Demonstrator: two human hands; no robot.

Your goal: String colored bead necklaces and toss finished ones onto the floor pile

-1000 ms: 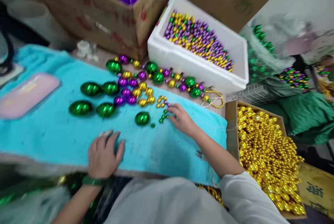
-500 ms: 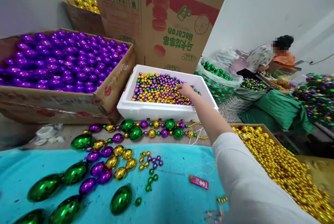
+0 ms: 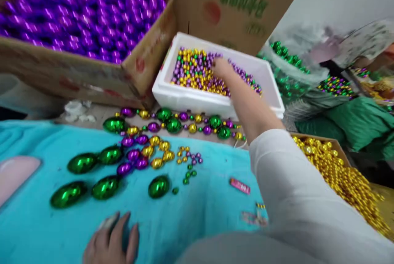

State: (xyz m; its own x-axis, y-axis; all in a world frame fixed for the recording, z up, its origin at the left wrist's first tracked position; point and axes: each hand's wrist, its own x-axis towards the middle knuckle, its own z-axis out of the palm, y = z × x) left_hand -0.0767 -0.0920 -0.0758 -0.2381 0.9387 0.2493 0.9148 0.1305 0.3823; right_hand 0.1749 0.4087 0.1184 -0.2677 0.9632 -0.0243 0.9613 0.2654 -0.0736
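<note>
My right hand (image 3: 222, 69) reaches over a white foam box (image 3: 200, 104) among small purple, gold and green beads (image 3: 193, 73). Its fingers are curled together at the beads, and what they hold is hidden. Down on the turquoise cloth (image 3: 191, 219) lies my left hand (image 3: 112, 239), fingers apart and empty. Beyond it are large green oval beads (image 3: 68, 194), purple beads (image 3: 124, 168), a ring of gold beads (image 3: 156, 163) and one green oval bead (image 3: 159, 186). Small gold, purple and green beads (image 3: 189, 173) sit beside them.
Finished-looking bead strands (image 3: 172, 125) run along the foam box's front. A carton of purple beads (image 3: 138, 65) stands left; gold beads (image 3: 347, 186) fill a carton at right. A pink packet (image 3: 240, 186) and pliers (image 3: 254, 217) lie on the cloth. Another person (image 3: 366, 42) is at far right.
The view has tilted down and shifted left. My left hand has come into view on the cloth, and a pale pink object shows at the left edge. My right hand stays in the foam box.
</note>
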